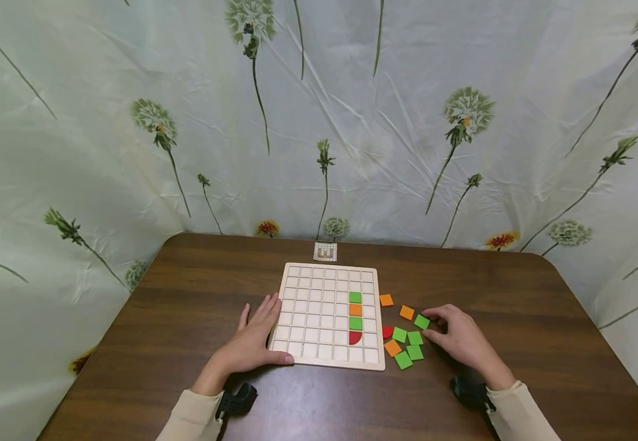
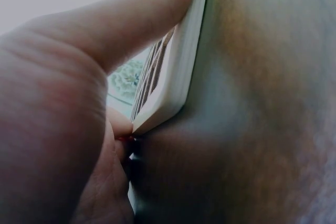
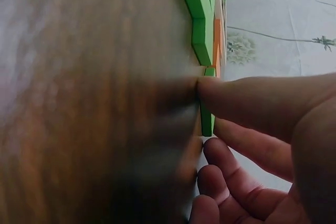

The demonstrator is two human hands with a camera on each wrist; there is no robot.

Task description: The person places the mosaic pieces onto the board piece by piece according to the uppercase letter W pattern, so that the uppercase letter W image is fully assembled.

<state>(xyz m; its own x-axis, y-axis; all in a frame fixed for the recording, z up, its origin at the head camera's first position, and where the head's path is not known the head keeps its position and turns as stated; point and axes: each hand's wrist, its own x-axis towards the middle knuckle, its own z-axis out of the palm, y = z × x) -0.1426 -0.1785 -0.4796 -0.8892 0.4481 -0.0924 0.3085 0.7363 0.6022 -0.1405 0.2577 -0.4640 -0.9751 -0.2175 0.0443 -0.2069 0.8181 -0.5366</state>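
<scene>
A pale wooden grid board (image 1: 310, 318) lies on the table. One column holds a green square (image 1: 355, 297), an orange square (image 1: 355, 310), another green square and a red rounded piece (image 1: 355, 337). My left hand (image 1: 252, 343) rests at the board's near left corner, fingers stretched along the left side and thumb on the near edge. Right of the board, my right hand (image 1: 462, 340) pinches a green square tile (image 1: 421, 321) by its edges between thumb and index finger. In the right wrist view, the thumb (image 3: 236, 95) covers part of this tile.
Loose green tiles (image 1: 404, 360), orange tiles (image 1: 393, 348) and a red piece (image 1: 387, 331) lie scattered between the board and my right hand. A small card with a grid picture (image 1: 325, 252) sits at the table's back edge, before a flowered curtain (image 1: 385, 153).
</scene>
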